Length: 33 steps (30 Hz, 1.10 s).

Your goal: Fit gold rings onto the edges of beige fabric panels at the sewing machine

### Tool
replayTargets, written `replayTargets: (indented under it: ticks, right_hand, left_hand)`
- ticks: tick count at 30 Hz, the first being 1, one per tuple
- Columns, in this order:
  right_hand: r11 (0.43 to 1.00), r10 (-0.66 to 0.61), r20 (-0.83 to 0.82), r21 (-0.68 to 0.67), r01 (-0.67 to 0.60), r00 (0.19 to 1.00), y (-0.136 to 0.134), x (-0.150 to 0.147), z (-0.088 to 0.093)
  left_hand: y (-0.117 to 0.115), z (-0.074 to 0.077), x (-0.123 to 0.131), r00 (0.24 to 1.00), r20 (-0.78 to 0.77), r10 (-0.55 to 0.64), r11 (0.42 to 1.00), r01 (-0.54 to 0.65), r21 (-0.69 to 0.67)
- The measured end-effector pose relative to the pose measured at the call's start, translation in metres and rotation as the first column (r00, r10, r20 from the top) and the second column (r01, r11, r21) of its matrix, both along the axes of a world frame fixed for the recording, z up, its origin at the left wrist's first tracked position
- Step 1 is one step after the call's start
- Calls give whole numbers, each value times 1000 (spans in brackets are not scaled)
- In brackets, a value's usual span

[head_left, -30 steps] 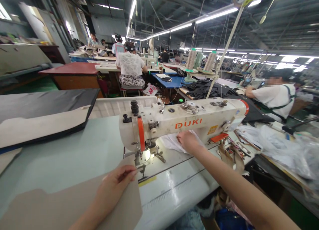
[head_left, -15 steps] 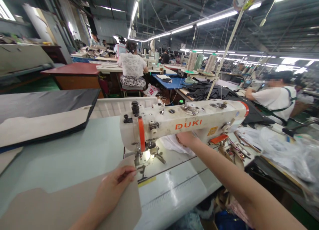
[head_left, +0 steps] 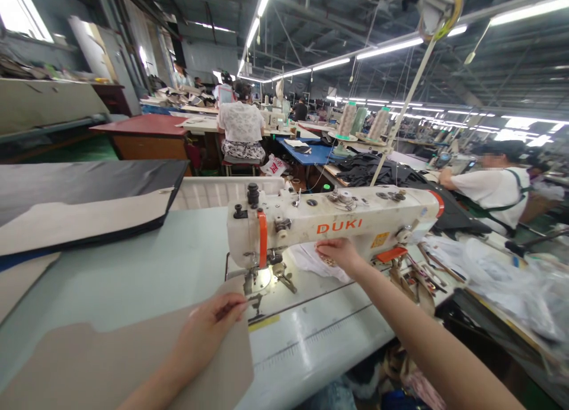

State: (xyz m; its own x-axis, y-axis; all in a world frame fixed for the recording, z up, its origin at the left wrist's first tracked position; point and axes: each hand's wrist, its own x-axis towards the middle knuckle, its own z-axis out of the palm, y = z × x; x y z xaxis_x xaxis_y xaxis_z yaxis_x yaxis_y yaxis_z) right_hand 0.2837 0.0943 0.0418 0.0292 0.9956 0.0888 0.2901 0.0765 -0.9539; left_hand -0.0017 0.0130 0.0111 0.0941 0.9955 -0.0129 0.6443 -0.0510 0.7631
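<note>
My left hand [head_left: 216, 318] lies on a flat beige panel [head_left: 133, 351], thumb and fingertips pinched at its right edge, just in front of the needle area. The sewing machine [head_left: 302, 220], white with orange parts and a lit needle plate, stands beyond it. My right hand [head_left: 340, 255] reaches under the machine's arm, over a white plastic bag [head_left: 304, 259] with small brownish pieces in it. Its fingers are drawn together at the bag's opening; what they hold, if anything, is too small to make out.
Stacked black and beige panels [head_left: 89, 202] lie on the left of the table. Thread cones [head_left: 347, 121] stand behind the machine. Tools and clear plastic [head_left: 489, 274] lie on the right. A co-worker in a white top [head_left: 493, 188] sits at the right.
My right hand has risen slightly, and its fingers, hidden behind the machine arm before, now show above the bag. My left hand keeps its pinch at the panel. The view has shifted a little.
</note>
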Motion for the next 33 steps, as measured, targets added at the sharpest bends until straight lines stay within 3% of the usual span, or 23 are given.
replayTargets:
  ticks: [5,6,8,10,11,14,19,26,33]
  right_hand:
    - [960,103,-412,-197,-198,905,-63,-18,-7]
    - [940,84,-544,-234,-247,835,-73,-23,-10]
    - [886,-13,-794,-291,-361,608,-88,-35,-14]
    - [840,-118,-907,-309,-446,405,-96,-44,-17]
    - [832,-136,-918,-310,-461,372,-99,-48,-18]
    - [836,-127,-908,-315,-450,400,-104,-58,-19]
    - [894,-85,-831,-307,-326,549,-113,-77,-21]
    - [970,13,-685,-169,-176,728,-128,-93,-27]
    - [995,38,-562,-56,-84,826,-128,-94,-25]
  left_hand:
    - [0,1,0,1000,24,-12,1000,11,20]
    - [0,2,0,999,30,-12,1000,11,16]
    - [-1,5,0,998,59,-13,1000,13,-5]
    - [-7,10,2,994,106,-10,1000,13,-25]
    - [-11,14,4,991,133,-6,999,10,-31]
    - [-30,26,17,973,229,16,999,-8,-36]
    - [-55,36,41,911,411,27,999,-33,9]
    - [-51,27,53,763,626,161,986,-104,-127]
    - [-54,30,56,641,715,279,956,-115,-270]
